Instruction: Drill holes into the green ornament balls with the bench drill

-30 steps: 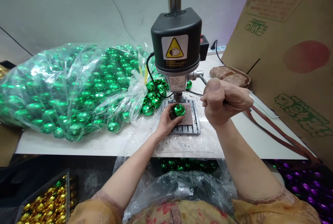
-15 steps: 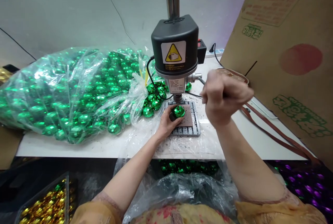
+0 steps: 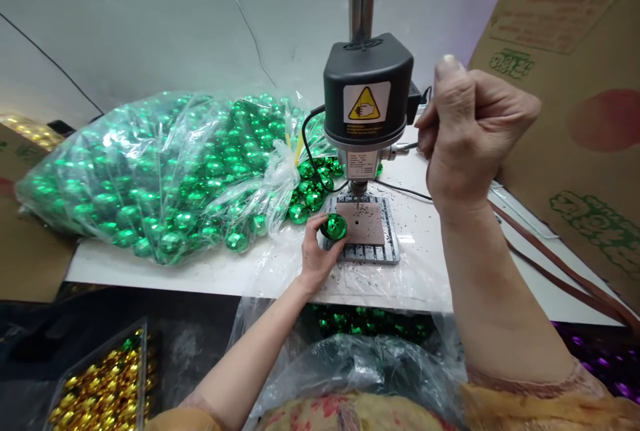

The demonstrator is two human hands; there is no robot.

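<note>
Plastic bagging [image 3: 283, 167] stuffed with green balls [image 3: 173, 241] sprawls at ten o'clock from the left hand [image 3: 320, 256], whose thumb and fingers pinch one faceted ball [image 3: 334, 226] by the left edge of the board [image 3: 373, 227], at eight o'clock from the chuck [image 3: 358, 188] of the drill press [image 3: 369, 91]. The held ball looks near round, with no clear long axis; which way any hole in it faces is too small to tell. Toward two o'clock, the right hand [image 3: 473, 131] is curled closed about the lever [image 3: 411, 146]. Judging by this, the step is ball-handling between drill strokes — going in or coming out, I cannot tell. Undrilled, it would call for centring beneath the chuck; drilled, for setting aside — the lever kept off either way.
</note>
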